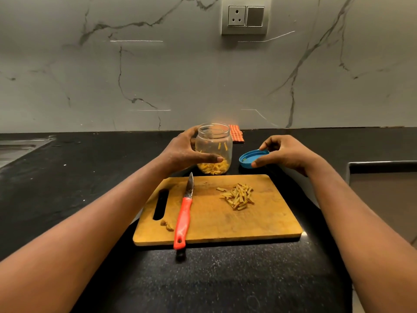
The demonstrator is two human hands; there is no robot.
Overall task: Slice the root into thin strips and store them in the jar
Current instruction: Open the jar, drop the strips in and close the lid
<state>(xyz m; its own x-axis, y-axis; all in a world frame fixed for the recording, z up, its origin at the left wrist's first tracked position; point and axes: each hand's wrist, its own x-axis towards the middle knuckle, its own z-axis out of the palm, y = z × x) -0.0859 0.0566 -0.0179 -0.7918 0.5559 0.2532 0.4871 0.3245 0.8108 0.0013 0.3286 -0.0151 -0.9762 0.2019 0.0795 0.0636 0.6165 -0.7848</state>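
Note:
A clear jar stands open on the black counter just behind the wooden cutting board, with yellow strips lying in its bottom. My left hand wraps around the jar. My right hand holds the blue lid, tilted, to the right of the jar. A pile of thin yellow root strips lies on the right half of the board. A red-handled knife rests on the board's left half, its blade pointing toward the jar. Two small root scraps sit beside the knife handle.
An orange checked cloth lies behind the jar against the marble wall. A sink edge shows at the far left and a recessed steel surface at the right. A wall socket is above.

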